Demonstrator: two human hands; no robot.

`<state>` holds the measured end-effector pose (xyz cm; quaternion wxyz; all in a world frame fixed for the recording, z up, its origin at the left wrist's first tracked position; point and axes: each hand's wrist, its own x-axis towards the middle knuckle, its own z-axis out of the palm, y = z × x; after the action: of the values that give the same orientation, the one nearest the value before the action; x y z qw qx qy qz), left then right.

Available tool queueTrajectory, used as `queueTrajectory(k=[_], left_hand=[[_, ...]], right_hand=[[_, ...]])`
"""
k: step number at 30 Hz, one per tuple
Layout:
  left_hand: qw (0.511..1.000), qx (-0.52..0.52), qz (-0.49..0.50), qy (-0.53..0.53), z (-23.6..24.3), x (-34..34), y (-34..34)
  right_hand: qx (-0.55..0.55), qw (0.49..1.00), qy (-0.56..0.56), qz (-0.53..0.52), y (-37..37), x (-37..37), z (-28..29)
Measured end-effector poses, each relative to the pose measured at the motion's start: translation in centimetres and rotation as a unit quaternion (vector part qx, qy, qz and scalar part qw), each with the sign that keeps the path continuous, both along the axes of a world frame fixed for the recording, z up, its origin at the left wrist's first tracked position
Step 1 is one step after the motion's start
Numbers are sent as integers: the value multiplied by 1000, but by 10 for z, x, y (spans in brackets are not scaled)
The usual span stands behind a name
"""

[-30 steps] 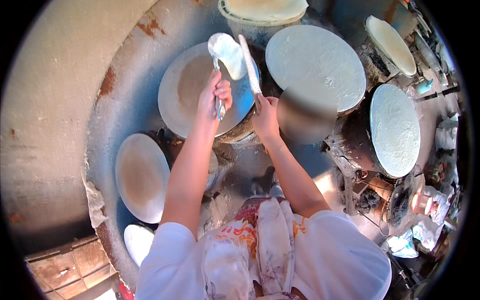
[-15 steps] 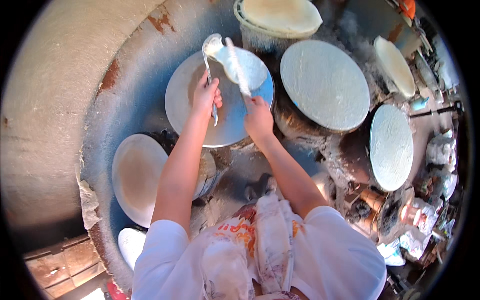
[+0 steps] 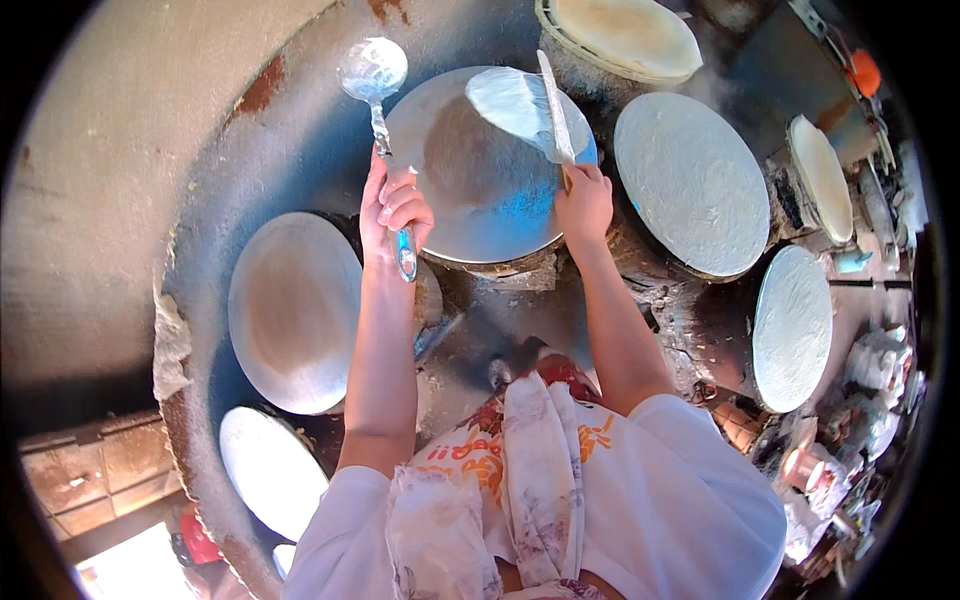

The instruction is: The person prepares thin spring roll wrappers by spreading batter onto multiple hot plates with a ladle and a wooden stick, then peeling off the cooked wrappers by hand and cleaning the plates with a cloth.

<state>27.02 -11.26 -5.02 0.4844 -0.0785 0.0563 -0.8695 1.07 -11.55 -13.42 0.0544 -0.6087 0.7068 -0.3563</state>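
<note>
My left hand is closed around the handle of a metal ladle. Its whitish, batter-coated bowl points away from me, just left of the middle round griddle. In my right hand is a flat batter spreader, upright and smeared white. The spreader's blade stands at the right edge of a pale patch of wet batter on the far right part of that griddle. Bare grey metal with a brownish middle makes up the rest of the griddle's top.
Right of it, a griddle and a lower one carry pale batter sheets. Farther off lie two more sheets, one on a griddle. At left are a bare griddle and a white disc. A curved wall encloses the left side.
My left hand has drawn the ladle leftward, off the griddle and away from the batter. The spreader has moved right across the batter patch. The whole view has shifted.
</note>
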Motion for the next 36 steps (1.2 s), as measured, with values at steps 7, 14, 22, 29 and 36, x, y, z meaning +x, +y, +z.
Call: queueTrajectory(k=[7, 14, 22, 29, 36], left_hand=[[996, -40, 75, 15, -4, -2, 16], [986, -27, 161, -40, 0, -5, 11], [961, -26, 260, -93, 9, -49, 10], [912, 3, 373, -170, 28, -93, 36], [892, -29, 409, -191, 37, -99, 49]], right_hand=[[39, 994, 36, 99, -35, 33, 2], [22, 965, -18, 261, -36, 34, 27], [38, 945, 65, 318, -94, -53, 10], [31, 860, 47, 506, -113, -31, 13], [28, 816, 11, 578, -177, -88, 21]])
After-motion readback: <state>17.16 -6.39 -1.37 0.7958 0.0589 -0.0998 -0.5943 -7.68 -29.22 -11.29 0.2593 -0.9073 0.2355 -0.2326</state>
